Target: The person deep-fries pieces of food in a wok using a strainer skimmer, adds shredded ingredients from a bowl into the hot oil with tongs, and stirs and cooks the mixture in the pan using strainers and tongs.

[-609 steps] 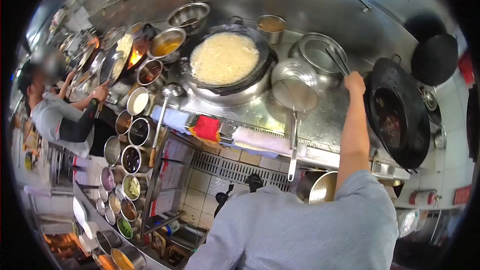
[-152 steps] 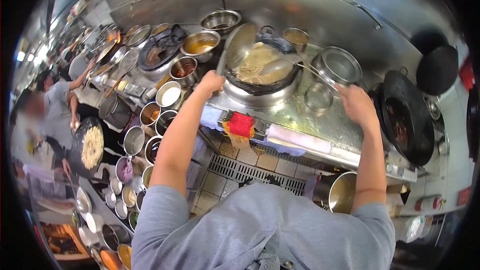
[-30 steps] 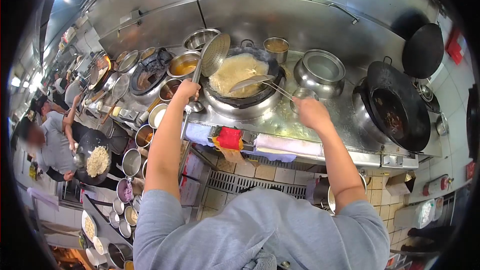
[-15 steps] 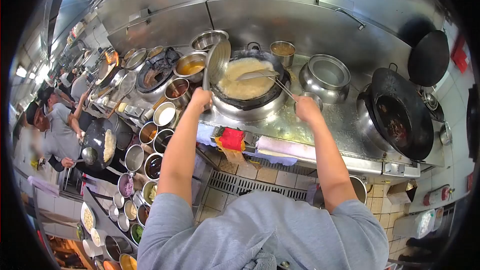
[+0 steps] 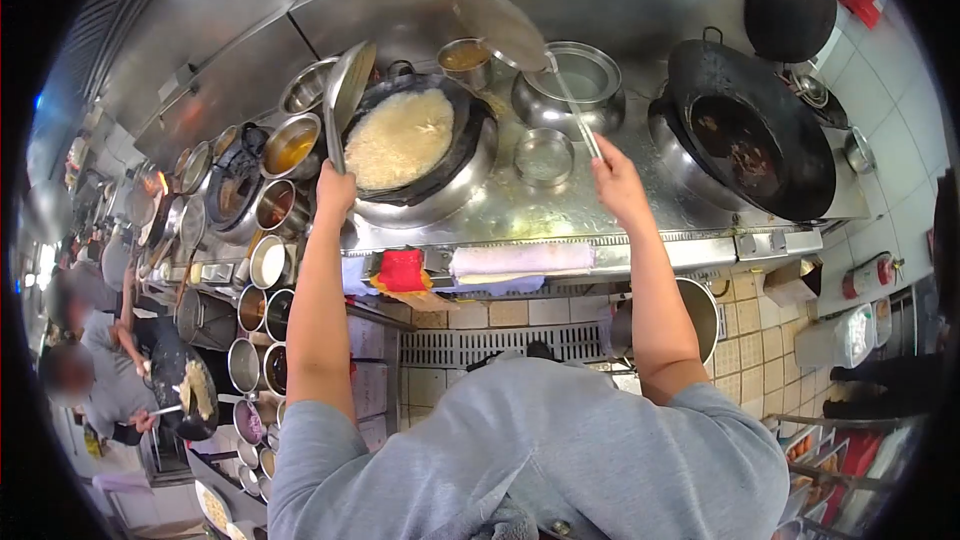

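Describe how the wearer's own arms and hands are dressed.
The short-sleeved shirt is grey, with loose left and right sleeves. Below them, both forearms are uncovered. The left hand and right hand are gloveless, with no watch or band visible at either wrist.

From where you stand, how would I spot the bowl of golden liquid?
Find the black wok holding pale food. Left of it sits a metal bowl; its golden liquid sets it apart from the reddish-filled pot in front.
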### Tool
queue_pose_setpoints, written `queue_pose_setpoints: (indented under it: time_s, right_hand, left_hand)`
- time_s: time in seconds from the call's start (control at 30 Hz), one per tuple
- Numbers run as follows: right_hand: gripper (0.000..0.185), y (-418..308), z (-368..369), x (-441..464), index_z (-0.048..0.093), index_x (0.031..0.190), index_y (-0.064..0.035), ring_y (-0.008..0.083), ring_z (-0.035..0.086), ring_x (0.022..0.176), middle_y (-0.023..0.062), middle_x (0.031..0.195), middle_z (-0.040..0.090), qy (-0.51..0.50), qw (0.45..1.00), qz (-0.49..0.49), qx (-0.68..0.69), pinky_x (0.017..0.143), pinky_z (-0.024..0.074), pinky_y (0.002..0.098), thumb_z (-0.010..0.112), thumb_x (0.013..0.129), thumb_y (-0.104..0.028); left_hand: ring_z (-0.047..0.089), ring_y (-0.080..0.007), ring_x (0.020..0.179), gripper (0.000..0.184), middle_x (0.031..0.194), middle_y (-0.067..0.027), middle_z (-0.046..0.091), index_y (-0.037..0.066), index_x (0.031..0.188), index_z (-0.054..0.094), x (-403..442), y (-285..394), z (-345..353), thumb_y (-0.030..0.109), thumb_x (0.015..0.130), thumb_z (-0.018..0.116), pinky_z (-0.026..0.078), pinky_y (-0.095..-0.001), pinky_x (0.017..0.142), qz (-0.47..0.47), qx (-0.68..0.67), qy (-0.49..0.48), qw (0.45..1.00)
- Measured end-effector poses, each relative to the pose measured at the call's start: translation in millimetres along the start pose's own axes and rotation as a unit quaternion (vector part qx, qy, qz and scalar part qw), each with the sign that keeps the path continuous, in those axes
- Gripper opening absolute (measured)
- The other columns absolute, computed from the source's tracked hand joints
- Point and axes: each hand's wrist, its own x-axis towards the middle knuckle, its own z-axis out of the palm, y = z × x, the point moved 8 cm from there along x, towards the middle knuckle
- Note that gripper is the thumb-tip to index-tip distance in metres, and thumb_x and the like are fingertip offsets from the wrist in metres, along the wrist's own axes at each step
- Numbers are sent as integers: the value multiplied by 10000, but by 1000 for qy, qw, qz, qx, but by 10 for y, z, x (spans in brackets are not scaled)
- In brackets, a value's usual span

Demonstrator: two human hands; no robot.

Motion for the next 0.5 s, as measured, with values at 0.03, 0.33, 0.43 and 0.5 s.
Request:
queue_pose_setpoints:
  time_s: [0.03,0.33,0.43,0.5]
  right_hand:
    - [388,-36,-161,7,434,1270,-92,33,354,499,-49,660,423,23,999,-36,2,443,324,204,463,883,-104]
    - [416,-568,-360,174,401,1298,-93,-8,298,500,-70,682,408,59,990,16,126,411,255,152,452,886,-82]
    - [430,-548,67,187,393,1298,-76,95,464,645,21,825,547,46,996,-78,4,568,389,235,451,873,-62]
    - [454,-537,369,66,389,1300,-86,223,566,834,137,943,576,11,997,-43,-58,737,434,315,461,854,-51]
  left_hand:
    - [597,-267,635,346,808,-189,585,-13,1071,450,-33,103,157,62,736,494,472,-368,537,5,-82,-30,996]
    - [425,-104,477,248,679,-58,480,30,977,411,-1712,1068,2281,-7,766,535,360,-244,398,-268,-576,-328,699]
    - [417,-94,470,44,654,-51,472,11,820,430,-1992,1042,3031,32,825,469,356,-228,394,-351,-644,-398,552]
    - [412,-77,486,92,651,-36,464,22,786,439,-2131,1004,3274,79,858,441,357,-197,408,-373,-674,-390,505]
